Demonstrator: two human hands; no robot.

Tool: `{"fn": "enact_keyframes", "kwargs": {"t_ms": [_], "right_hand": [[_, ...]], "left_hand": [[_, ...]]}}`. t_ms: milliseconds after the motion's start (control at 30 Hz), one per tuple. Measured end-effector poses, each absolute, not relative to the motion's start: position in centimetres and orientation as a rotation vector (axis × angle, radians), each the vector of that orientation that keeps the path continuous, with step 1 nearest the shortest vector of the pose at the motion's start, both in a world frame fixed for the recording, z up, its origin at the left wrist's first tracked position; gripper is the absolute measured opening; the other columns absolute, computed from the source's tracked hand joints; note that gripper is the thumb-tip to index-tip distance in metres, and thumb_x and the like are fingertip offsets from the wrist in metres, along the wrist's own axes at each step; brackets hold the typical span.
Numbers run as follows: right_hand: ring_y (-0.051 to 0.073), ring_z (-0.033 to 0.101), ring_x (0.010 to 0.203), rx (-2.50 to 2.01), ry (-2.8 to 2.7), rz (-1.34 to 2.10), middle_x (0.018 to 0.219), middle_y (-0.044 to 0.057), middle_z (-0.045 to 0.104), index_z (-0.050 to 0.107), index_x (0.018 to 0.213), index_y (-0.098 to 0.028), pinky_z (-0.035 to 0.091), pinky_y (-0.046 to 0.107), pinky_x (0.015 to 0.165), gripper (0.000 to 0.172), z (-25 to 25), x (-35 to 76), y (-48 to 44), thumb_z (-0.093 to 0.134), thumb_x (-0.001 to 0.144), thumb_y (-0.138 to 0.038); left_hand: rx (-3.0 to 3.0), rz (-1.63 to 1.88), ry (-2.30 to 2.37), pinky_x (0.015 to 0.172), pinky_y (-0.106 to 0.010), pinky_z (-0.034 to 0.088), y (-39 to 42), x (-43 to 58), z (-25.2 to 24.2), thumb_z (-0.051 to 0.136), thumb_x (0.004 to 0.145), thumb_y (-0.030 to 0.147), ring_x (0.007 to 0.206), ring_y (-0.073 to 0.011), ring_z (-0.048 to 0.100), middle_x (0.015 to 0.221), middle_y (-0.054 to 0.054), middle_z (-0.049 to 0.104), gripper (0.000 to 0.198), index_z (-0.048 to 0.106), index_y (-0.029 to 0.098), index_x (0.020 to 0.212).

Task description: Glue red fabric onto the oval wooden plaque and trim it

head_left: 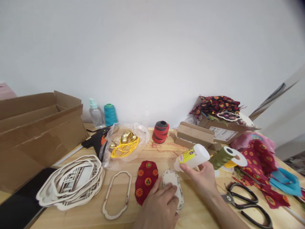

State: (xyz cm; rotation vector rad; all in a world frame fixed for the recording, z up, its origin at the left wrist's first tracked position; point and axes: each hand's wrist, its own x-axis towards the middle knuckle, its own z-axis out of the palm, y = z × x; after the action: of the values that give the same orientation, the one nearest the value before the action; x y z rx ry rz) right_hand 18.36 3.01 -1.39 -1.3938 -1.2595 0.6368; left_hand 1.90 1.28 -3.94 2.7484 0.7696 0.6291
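In my right hand (205, 179) is a white glue bottle (194, 156) with a yellow label, tilted so its nozzle end points down to the left. That end is just above the upper right of a cream patterned oblong piece (172, 178) with a scalloped outline. My left hand (160, 203) lies over this piece, fingers stretched out and pressing it to the table; the hand hides part of it. Close by on the left is a dark red fabric piece (145, 183) with round flower motifs, its lower edge partly behind my left hand. Further left lies a thin oblong wooden frame (105, 203).
Stacked wooden frames (43, 198) and a cardboard box (43, 136) stand left. Behind are a glue gun (95, 141), a plastic bag (140, 133) with gold bells and red thread (160, 133). Black scissors (256, 208), green thread (220, 158) and fabric scraps (258, 156) lie right.
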Motion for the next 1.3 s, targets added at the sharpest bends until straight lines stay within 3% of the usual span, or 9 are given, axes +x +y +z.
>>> {"fn": "enact_keyframes", "kwargs": {"t_ms": [367, 667, 867, 1100, 1300], "right_hand": [[0.025, 0.066, 0.062, -1.365, -1.31, 0.618, 0.068, 0.008, 0.072, 0.067, 0.067, -0.015, 0.055, 0.035, 0.058, 0.017, -1.8, 17.4, 3.4, 0.072, 0.059, -0.03], [0.025, 0.066, 0.059, -1.352, -1.292, 0.673, 0.066, 0.007, 0.072, 0.067, 0.067, -0.015, 0.055, 0.033, 0.055, 0.016, -1.8, 17.1, 3.4, 0.071, 0.059, -0.029], [0.027, 0.067, 0.067, -1.364, -1.263, 0.674, 0.073, 0.009, 0.072, 0.068, 0.071, -0.015, 0.054, 0.037, 0.064, 0.018, -1.9, 17.5, 3.4, 0.071, 0.061, -0.029], [0.024, 0.065, 0.062, -1.314, -1.117, 0.808, 0.067, 0.006, 0.072, 0.07, 0.067, -0.015, 0.053, 0.033, 0.06, 0.018, -1.8, 17.6, 3.4, 0.076, 0.053, -0.024], [0.02, 0.062, 0.064, -1.192, -0.894, 0.896, 0.071, 0.005, 0.07, 0.067, 0.076, -0.016, 0.048, 0.028, 0.053, 0.028, -3.1, 19.1, 4.2, 0.07, 0.063, -0.041]], "left_hand": [[2.737, 0.6, 0.799, 0.094, -0.036, 0.041, 1.1, 1.9, -5.0, 0.054, 0.079, 0.028, 0.102, -0.0224, 0.058, 0.108, -0.01, 0.065, 0.023, 0.062, 0.013, 0.095], [2.642, 0.582, 0.827, 0.093, -0.036, 0.043, 1.2, 2.1, -4.9, 0.06, 0.074, 0.023, 0.102, -0.024, 0.058, 0.109, -0.011, 0.065, 0.023, 0.063, 0.012, 0.094], [2.654, 0.404, 0.802, 0.092, -0.041, 0.043, 1.2, 2.0, -3.7, 0.057, 0.076, 0.022, 0.104, -0.027, 0.056, 0.113, -0.015, 0.062, 0.026, 0.063, 0.008, 0.097], [2.62, 0.347, 0.794, 0.092, -0.042, 0.043, 1.4, 1.8, -2.4, 0.056, 0.076, 0.02, 0.106, -0.0271, 0.054, 0.113, -0.015, 0.062, 0.026, 0.062, 0.008, 0.098], [2.651, 0.404, 0.786, 0.089, -0.039, 0.046, 1.4, 1.5, -2.6, 0.058, 0.075, 0.022, 0.103, -0.0264, 0.057, 0.111, -0.013, 0.063, 0.026, 0.063, 0.009, 0.096]]}}
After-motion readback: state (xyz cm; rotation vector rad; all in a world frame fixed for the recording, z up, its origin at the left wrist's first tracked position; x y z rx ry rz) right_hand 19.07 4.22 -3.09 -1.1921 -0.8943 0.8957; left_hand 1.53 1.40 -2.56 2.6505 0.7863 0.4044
